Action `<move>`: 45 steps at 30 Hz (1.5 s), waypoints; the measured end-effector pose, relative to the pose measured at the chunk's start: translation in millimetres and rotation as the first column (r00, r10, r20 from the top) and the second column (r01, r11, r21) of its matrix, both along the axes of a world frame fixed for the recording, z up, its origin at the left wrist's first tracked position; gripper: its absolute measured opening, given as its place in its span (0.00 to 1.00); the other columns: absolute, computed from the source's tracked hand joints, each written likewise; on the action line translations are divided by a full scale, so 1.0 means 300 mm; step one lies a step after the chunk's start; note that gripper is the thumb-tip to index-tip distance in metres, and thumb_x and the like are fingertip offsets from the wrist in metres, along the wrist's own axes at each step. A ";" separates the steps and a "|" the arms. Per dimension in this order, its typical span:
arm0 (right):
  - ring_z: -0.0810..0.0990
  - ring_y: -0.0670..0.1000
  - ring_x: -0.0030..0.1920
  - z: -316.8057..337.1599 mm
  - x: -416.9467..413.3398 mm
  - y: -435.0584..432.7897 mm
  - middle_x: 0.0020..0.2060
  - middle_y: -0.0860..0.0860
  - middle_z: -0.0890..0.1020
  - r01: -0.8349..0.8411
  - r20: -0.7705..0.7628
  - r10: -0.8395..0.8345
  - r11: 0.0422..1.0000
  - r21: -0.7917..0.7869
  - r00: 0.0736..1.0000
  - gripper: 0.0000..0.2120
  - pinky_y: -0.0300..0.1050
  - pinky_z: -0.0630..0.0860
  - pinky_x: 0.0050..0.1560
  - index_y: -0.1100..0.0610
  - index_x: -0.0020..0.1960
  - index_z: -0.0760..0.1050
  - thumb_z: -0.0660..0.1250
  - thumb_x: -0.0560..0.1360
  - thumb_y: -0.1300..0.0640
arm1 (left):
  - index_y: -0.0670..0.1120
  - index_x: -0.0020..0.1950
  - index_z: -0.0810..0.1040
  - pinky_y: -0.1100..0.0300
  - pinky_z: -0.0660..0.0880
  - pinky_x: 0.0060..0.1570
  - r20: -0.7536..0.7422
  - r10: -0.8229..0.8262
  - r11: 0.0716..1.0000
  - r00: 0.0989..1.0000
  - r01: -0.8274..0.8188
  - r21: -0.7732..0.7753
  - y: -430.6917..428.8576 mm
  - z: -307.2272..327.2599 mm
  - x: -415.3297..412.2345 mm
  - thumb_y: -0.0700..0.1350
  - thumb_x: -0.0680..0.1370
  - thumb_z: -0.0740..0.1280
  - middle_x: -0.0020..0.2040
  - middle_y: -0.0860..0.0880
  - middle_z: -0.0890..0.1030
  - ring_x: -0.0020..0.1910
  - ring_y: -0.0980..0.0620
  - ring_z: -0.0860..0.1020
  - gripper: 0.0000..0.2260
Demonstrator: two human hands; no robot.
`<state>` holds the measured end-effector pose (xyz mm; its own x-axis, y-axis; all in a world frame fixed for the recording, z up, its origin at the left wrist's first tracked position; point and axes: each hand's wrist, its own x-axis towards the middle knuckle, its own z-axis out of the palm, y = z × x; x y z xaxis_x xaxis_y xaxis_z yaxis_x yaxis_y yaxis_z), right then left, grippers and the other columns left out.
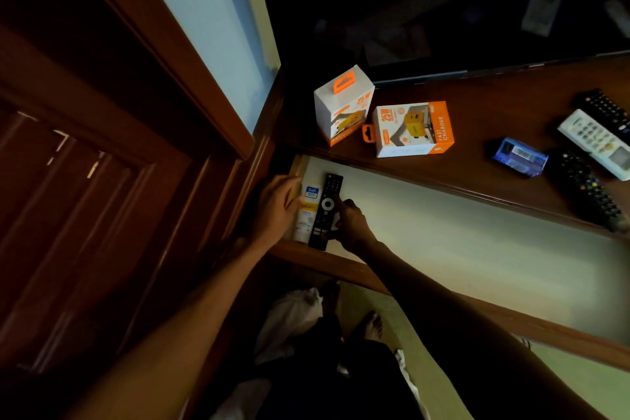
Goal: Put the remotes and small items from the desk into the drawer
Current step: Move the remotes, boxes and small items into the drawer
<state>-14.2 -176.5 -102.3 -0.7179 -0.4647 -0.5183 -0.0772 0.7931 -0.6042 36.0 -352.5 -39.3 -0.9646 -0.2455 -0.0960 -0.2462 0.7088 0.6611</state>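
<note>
- Slim black remote (325,211), white ring pad, lies in the open drawer (477,235)'s left end beside a white tube (306,211).
- Right hand (351,222) pinches the remote's edge.
- Left hand (278,206) rests loosely open on the tube.

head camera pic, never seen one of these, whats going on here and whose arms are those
There is only one picture, taken by a wide-angle camera worn on a person's head, looking down. There is no machine: the arms are the wearer's own, and their feet show at the bottom.

They stand at a wooden desk with its drawer pulled open below it. In the drawer's left corner lie a black remote and a white tube, side by side. The right hand touches the remote's edge, as if setting it in place; the left hand rests against the tube.

Still on the desk: two orange and white charger boxes, one upright and one lying flat, a small blue packet, and three more remotes at the right, two black and one white.
</note>
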 end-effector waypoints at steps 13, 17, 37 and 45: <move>0.83 0.50 0.42 0.307 -0.100 0.158 0.52 0.46 0.82 -0.092 -0.484 0.056 0.994 -0.051 0.873 0.18 0.47 0.79 0.40 0.49 0.61 0.74 0.68 0.75 0.42 | 0.45 0.68 0.73 0.76 0.67 0.56 -0.460 0.109 0.994 0.881 -0.090 0.062 0.120 0.246 -0.174 0.48 0.78 0.69 0.63 0.43 0.73 0.61 0.55 0.71 0.19; 0.79 0.44 0.42 0.465 -0.264 0.242 0.50 0.48 0.81 -0.094 -0.681 -0.045 0.982 -0.166 0.731 0.19 0.38 0.72 0.35 0.50 0.59 0.73 0.67 0.73 0.42 | 0.47 0.74 0.68 0.70 0.64 0.64 -0.437 0.047 0.998 0.898 -0.065 -0.024 0.121 0.314 -0.270 0.53 0.76 0.70 0.71 0.42 0.67 0.70 0.51 0.65 0.29; 0.72 0.58 0.70 0.572 -0.307 0.486 0.72 0.54 0.72 -0.004 -0.564 0.109 0.983 0.185 0.819 0.47 0.60 0.66 0.69 0.52 0.76 0.62 0.73 0.64 0.33 | 0.48 0.67 0.74 0.51 0.78 0.54 -0.402 -0.119 0.992 0.908 0.123 -0.017 0.237 0.272 -0.051 0.50 0.78 0.67 0.64 0.46 0.72 0.63 0.49 0.74 0.18; 0.77 0.58 0.64 0.522 -0.067 0.667 0.67 0.54 0.77 -0.004 -0.543 0.092 0.987 0.161 0.835 0.43 0.56 0.72 0.65 0.53 0.71 0.70 0.70 0.63 0.30 | 0.45 0.64 0.76 0.48 0.81 0.51 -0.213 -0.085 0.981 0.973 0.119 0.151 0.385 0.178 0.024 0.44 0.77 0.68 0.62 0.46 0.77 0.60 0.49 0.77 0.15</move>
<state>-34.2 23.7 54.4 -0.8830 -0.4558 -0.1123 -0.4000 0.8558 -0.3281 43.2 -236.9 14.1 -0.9869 -0.1424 0.0761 -0.0254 0.6028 0.7975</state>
